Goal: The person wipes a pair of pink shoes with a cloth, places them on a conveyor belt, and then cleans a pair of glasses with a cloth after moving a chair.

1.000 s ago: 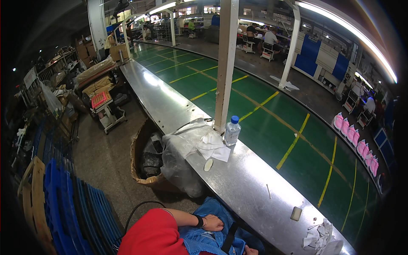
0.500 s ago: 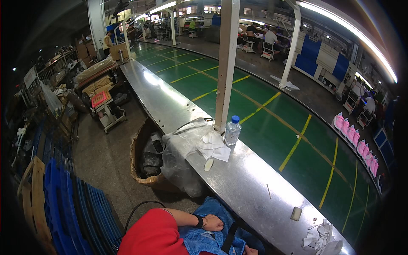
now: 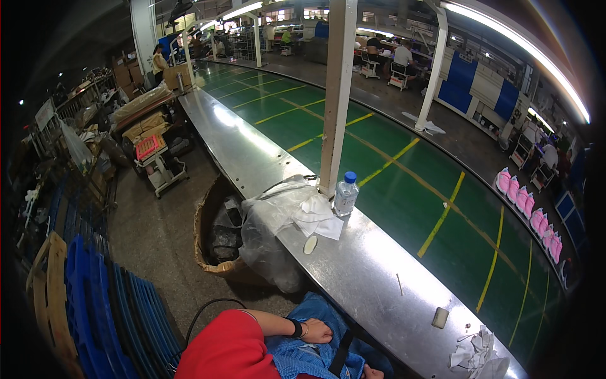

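Observation:
My left hand [image 3: 315, 330], with a black band at the wrist and a red sleeve above it, rests on a blue mesh cloth [image 3: 303, 360] in my lap at the lower edge. Its fingers are curled, and I cannot tell whether they grip the cloth. Only a sliver of my right hand [image 3: 372, 373] shows at the bottom edge, beside a black strap [image 3: 341, 351] that lies across the cloth. Its fingers are hidden. The steel table [image 3: 360, 278] runs just beyond both hands.
On the table stand a water bottle [image 3: 346, 192] by a white post [image 3: 336, 95], white paper [image 3: 320, 219], a clear plastic bag [image 3: 268, 218], a small block [image 3: 440, 317] and crumpled cloth [image 3: 480, 355]. A green conveyor belt [image 3: 410, 183] runs behind. A basket [image 3: 208, 243] and blue pallets [image 3: 113, 309] stand left.

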Motion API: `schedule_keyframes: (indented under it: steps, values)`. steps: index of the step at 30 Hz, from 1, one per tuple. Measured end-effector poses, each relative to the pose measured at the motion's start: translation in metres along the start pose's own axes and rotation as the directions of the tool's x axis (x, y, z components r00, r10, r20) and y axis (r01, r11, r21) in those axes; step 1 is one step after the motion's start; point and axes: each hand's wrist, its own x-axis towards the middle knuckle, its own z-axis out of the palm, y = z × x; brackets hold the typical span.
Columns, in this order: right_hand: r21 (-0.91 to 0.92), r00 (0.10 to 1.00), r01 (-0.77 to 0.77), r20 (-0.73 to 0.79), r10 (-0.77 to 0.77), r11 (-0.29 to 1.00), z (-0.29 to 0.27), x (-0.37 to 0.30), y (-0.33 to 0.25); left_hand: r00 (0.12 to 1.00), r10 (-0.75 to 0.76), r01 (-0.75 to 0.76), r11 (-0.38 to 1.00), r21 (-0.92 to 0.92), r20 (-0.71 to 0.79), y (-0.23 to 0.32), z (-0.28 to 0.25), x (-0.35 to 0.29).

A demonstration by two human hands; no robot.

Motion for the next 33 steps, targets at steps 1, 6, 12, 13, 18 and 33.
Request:
schedule_keyframes:
  steps: [1,6,12,13,18,33]
  values:
    - [-0.008,0.999,-0.049,0.011,0.05,0.999,0.0,-0.001,-0.003,1.0,0.0,0.0,1.0,-0.002,0.0,0.0,0.0,0.0]
    - [-0.018,0.999,0.038,0.022,-0.037,0.999,0.0,-0.004,-0.007,1.0,-0.019,0.019,1.0,-0.017,0.015,0.003,-0.004,-0.001]
    - [-0.021,0.999,0.036,0.035,-0.035,0.999,-0.002,-0.001,-0.003,0.999,-0.039,0.04,0.999,-0.028,0.033,0.004,-0.005,-0.001]
    - [-0.006,0.998,-0.045,0.037,0.045,0.999,-0.002,-0.001,-0.004,0.999,-0.039,0.04,0.999,-0.033,0.03,0.004,-0.005,-0.001]
    - [-0.012,0.996,-0.079,0.026,0.08,0.997,-0.001,0.0,-0.005,0.999,-0.033,0.034,0.999,-0.031,0.022,0.005,-0.006,-0.001]
    - [-0.006,0.995,-0.099,0.007,0.099,0.995,0.0,0.001,-0.006,0.996,0.006,0.001,0.997,-0.081,0.091,0.002,-0.01,0.003]
